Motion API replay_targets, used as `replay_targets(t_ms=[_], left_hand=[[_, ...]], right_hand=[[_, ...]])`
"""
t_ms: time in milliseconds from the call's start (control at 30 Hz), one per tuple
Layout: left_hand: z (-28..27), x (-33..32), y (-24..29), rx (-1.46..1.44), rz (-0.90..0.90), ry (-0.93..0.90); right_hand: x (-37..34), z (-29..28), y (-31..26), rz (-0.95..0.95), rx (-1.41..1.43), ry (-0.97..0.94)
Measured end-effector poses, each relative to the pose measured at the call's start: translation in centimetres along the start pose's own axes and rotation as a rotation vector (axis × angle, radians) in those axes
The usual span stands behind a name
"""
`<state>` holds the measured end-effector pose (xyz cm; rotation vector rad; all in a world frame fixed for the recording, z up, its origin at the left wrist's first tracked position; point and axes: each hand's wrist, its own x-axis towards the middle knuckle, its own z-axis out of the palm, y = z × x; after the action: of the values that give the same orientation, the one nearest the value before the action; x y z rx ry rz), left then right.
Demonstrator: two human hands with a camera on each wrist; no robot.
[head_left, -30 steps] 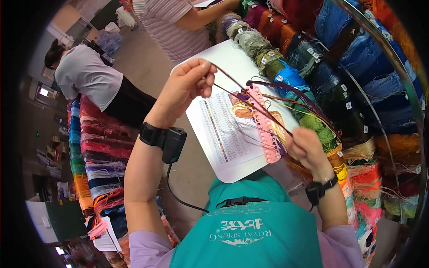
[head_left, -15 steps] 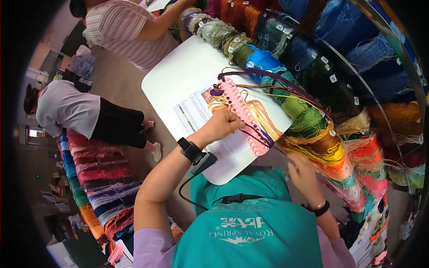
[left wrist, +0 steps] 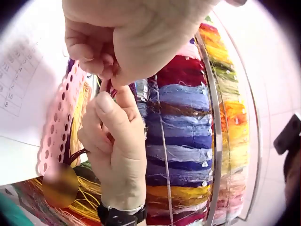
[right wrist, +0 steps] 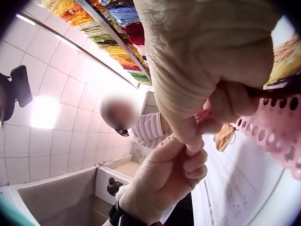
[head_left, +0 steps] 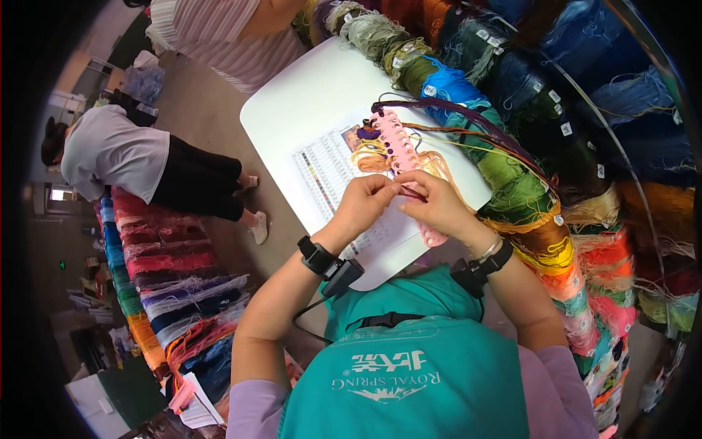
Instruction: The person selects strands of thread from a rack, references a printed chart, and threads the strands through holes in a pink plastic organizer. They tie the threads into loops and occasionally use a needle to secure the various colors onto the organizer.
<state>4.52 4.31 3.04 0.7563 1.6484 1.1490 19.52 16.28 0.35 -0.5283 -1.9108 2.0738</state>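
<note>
In the head view, the left hand (head_left: 367, 203) and right hand (head_left: 440, 206) meet over a pink perforated strip (head_left: 401, 150), pinching dark maroon thread (head_left: 414, 194) between their fingertips. The strip lies on a white board (head_left: 292, 95) with a printed chart (head_left: 322, 172). Purple, brown, yellow and peach threads hang from the strip's holes. The left wrist view has the left hand (left wrist: 141, 37) close above, its fingertips against those of the right hand (left wrist: 120, 141). In the right wrist view the fingertips touch too, and the curled fingers hide most of the thread.
Racks of coloured thread skeins (head_left: 504, 197) run along the right side, with more skeins (head_left: 164, 256) at the left. A person in a grey top (head_left: 121, 157) bends over the left rack. Another, in a striped top (head_left: 219, 36), stands beyond the board.
The right hand has come in from the right to meet the left hand over the strip. The long dark thread stretched between the hands earlier is now bunched at the fingertips.
</note>
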Motion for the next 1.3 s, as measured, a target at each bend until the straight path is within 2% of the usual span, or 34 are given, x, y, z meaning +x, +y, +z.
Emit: replay_targets(t_ms=[100, 200, 267, 367, 400, 533, 733, 833, 1300], left_hand=[[0.2, -0.1, -1.1, -0.173, -0.134, -0.017], [0.7, 0.1, -1.5, -0.303, -0.183, 0.025], [0.9, 0.7, -2.4, -0.391, -0.174, 0.048], [1.7, 0.8, -1.0, -0.425, -0.222, 0.228], [1.7, 0.8, -0.6, -0.434, -0.233, 0.216], [1.8, 1.3, -0.4, -0.484, -0.244, 0.177], [2.1, 3.0, -1.4, -0.456, -0.17, 0.146], [1.9, 3.8, -1.5, -0.434, -0.139, 0.14], [0.5, 5.4, -2.7, -0.309, -0.145, 0.117]], right_hand=[[0.0, -0.3, -0.7, 0.015, -0.313, 0.106], [0.4, 0.0, -1.0, -0.121, -0.337, 0.182], [1.1, -0.2, -0.2, -0.086, -0.236, 0.237], [3.3, -1.0, 1.5, -0.045, -0.159, 0.313], [4.0, -1.3, 1.6, -0.035, -0.144, 0.337], [4.9, -1.6, 2.3, 0.019, -0.061, 0.252], [5.0, -2.0, 2.7, -0.013, -0.036, 0.213], [5.3, -2.0, 3.0, -0.047, -0.153, 0.206], [5.8, -1.7, 3.5, -0.065, -0.26, 0.208]])
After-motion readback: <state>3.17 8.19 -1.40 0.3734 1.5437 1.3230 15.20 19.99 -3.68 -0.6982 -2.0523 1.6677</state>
